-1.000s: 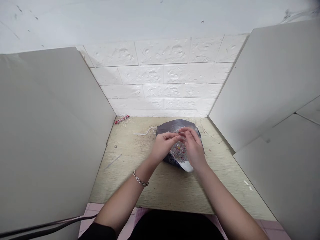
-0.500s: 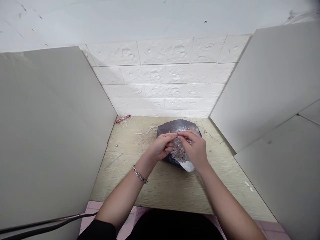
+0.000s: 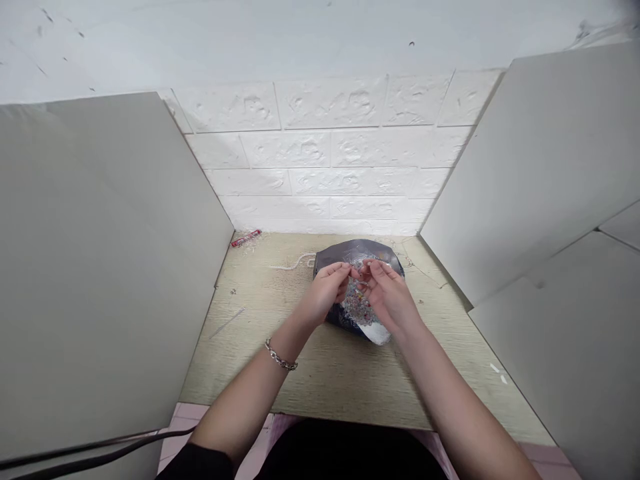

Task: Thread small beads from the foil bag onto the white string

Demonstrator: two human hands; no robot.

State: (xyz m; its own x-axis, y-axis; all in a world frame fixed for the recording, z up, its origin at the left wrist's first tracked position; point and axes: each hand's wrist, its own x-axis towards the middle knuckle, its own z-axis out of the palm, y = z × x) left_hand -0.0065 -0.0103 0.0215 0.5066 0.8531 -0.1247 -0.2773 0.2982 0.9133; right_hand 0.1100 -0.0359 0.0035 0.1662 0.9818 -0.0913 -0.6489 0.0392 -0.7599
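Observation:
Over a dark, silvery-lined bag (image 3: 333, 255) on the wooden table, both hands are raised close together. Small clear and coloured beads (image 3: 359, 308) lie heaped in the bag's opening. My left hand (image 3: 327, 290) is closed in a pinch, thumb against forefinger, and what it grips is too small to make out. Just to its right, my right hand (image 3: 393, 297) also pinches, its fingertips slightly apart from the left ones. Anything between its fingers is too fine to name. A chain bracelet (image 3: 281, 355) circles the left wrist.
A string of white beads (image 3: 287, 267) runs out left of the bag. A red tube-like item (image 3: 246, 238) lies at the back left, a thin grey strip (image 3: 227, 323) nearer. Grey panels (image 3: 100, 253) stand at both sides, a white brick-pattern wall (image 3: 325, 150) behind.
My fingertips, which met a moment ago, are now a little apart. The right hand has shifted slightly right and turned; the left hand has barely moved.

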